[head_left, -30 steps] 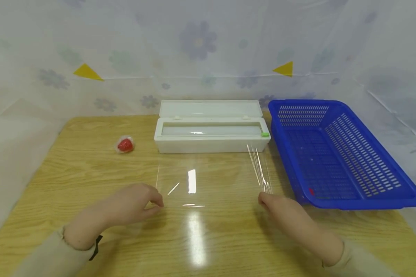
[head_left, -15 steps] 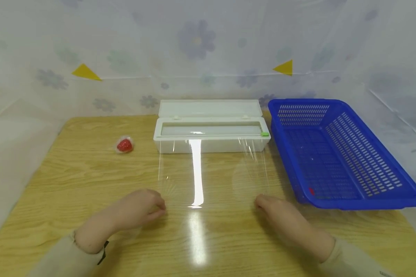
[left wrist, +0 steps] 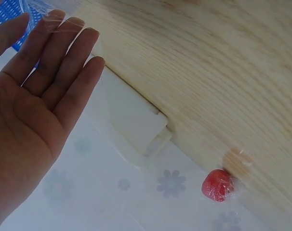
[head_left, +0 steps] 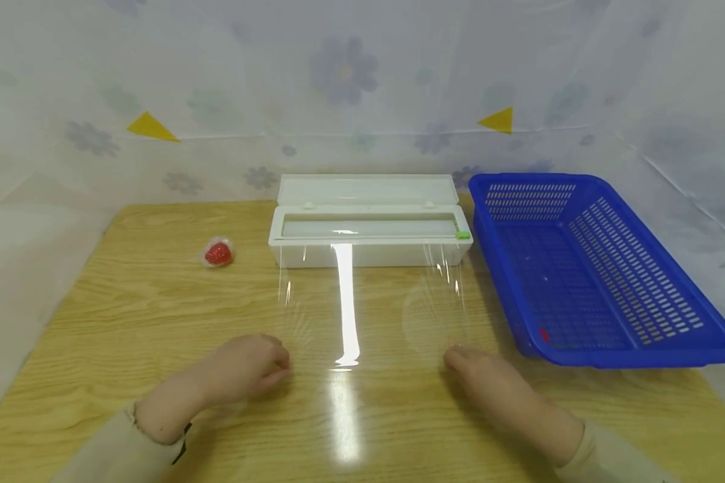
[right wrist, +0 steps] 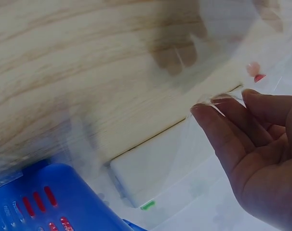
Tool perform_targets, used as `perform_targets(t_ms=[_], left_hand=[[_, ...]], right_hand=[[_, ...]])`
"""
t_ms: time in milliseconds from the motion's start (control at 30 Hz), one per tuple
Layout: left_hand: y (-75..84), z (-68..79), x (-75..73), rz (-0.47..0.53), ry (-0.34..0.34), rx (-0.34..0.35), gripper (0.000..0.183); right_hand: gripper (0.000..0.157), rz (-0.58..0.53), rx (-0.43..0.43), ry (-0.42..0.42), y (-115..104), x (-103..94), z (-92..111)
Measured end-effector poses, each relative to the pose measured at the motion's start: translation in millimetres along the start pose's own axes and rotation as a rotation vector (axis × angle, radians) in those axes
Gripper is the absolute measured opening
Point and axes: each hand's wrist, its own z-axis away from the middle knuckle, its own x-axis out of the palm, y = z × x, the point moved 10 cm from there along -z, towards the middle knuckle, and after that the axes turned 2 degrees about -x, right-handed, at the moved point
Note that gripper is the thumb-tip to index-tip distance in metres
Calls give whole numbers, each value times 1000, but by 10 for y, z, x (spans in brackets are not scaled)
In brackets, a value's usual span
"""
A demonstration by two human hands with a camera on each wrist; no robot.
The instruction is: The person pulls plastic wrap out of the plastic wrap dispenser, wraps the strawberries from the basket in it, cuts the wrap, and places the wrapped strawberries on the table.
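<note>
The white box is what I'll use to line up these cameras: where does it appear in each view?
Head: the white box sits near the middle, lid open.
Left wrist: the white box slants near the middle, right of the left hand.
Right wrist: the white box slants below the middle, left of the right hand.
Shared landmark: the blue basket, at right, upper left and lower left respectively.

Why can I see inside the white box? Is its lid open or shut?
Open. The lid is swung back behind the white box, and the opening on top shows.
</note>
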Motion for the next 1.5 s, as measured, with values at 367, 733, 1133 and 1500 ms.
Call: perform_targets(t_ms=[367, 733, 1133, 1500], left_hand=[[2, -7, 74, 1, -17, -12, 17], [-34, -21, 172, 19, -53, -50, 14], [-12, -25, 189, -26, -37, -40, 18], [39, -34, 206, -135, -7, -68, 23]], right_hand=[[21, 37, 51, -37, 11, 67, 12], [17, -20, 114, -112, 52, 147, 32], [27, 12, 28, -24, 12, 125, 82], [21, -63, -102, 65, 28, 105, 214]])
